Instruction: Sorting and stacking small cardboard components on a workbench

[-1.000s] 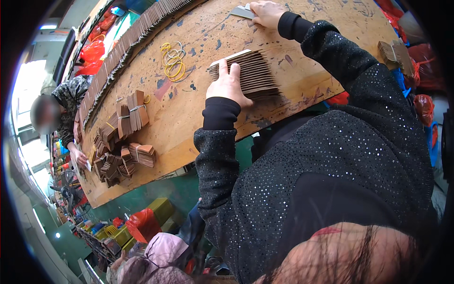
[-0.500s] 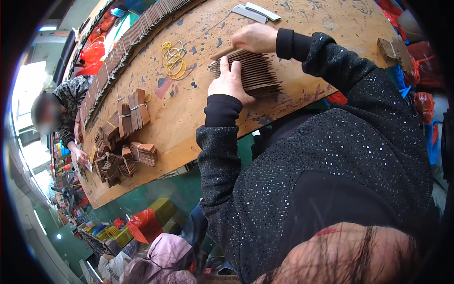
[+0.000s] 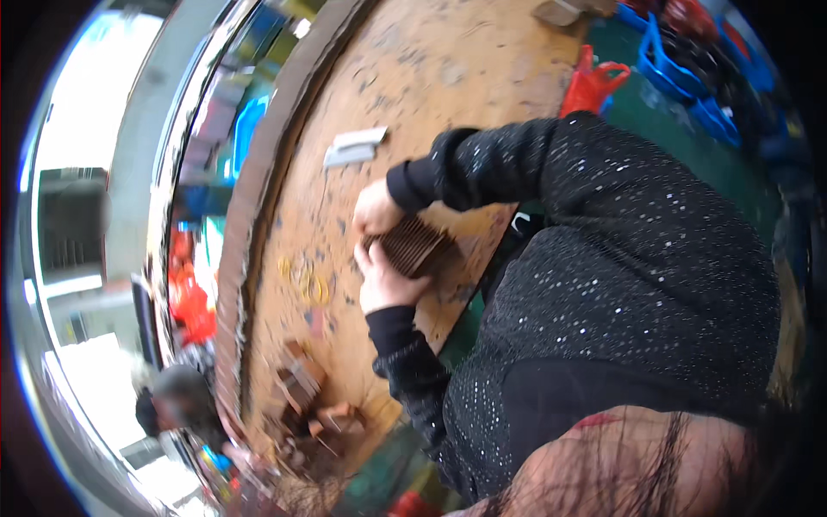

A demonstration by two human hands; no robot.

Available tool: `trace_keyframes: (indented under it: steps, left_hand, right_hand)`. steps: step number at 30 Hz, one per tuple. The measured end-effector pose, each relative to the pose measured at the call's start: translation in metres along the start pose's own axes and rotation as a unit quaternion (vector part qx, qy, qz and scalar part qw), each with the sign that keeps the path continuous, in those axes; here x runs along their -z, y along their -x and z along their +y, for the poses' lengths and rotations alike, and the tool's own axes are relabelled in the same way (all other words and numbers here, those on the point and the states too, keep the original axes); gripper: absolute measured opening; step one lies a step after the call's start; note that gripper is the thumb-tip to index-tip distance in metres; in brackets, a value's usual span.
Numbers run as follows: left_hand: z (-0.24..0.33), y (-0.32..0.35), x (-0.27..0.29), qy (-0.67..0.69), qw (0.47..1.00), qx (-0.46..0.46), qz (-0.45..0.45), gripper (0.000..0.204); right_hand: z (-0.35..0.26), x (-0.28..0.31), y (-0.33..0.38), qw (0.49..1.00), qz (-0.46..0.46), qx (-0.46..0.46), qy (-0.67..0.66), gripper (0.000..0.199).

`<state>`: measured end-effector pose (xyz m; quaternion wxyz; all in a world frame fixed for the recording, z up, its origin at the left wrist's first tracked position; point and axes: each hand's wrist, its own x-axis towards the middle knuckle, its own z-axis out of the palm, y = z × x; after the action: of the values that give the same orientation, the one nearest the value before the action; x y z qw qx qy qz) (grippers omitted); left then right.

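A row of thin flat brown pieces (image 3: 415,246), leather-like or card-like, stands on edge on the wooden table. My left hand (image 3: 388,283) is closed about its near left side, with the thumb along the near edge and fingers at the left end. At the far left corner of the row, my right hand (image 3: 377,208) has its fingers curled in and pressed against the pieces. Its fingertips are partly hidden. Just beyond my right hand lie two pale flat bars (image 3: 351,155). Yellow rubber bands (image 3: 310,280) are scattered left of my left hand.
Tied brown bundles (image 3: 301,379) sit at the table's near left. A long row of brown pieces (image 3: 237,284) lines the far left edge. A co-worker (image 3: 185,401) is beyond it. Blue baskets (image 3: 668,69) and a red bag (image 3: 594,82) stand off the right edge.
The view has swung round, shifting the table and everything on it, with some blur. Both hands stay at the row of brown pieces; my right hand still grips at its far left end.
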<state>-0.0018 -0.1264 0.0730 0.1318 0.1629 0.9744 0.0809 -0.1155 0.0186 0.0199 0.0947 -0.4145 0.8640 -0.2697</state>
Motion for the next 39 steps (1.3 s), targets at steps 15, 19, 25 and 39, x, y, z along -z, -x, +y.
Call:
trace_keyframes:
  steps: [15,19,25,39]
  left_hand:
    - [-0.023,-0.016,-0.006,-0.061,0.978,-0.168,0.111,0.098]
    - [-0.016,-0.017,-0.004,-0.055,0.975,-0.191,0.101,0.096]
    - [0.013,-0.035,-0.006,-0.063,0.963,-0.240,0.106,0.093]
    - [0.205,-0.137,-0.018,-0.064,0.921,-0.380,0.050,0.095]
  right_hand:
    - [-0.024,-0.002,0.012,0.995,0.041,-0.088,0.034,0.030]
    - [-0.026,-0.003,0.022,0.992,0.054,-0.113,0.022,0.031]
    - [-0.006,0.002,0.053,0.984,0.072,-0.161,0.036,0.027]
    - [0.102,0.078,0.251,0.955,0.214,-0.201,0.043,0.027]
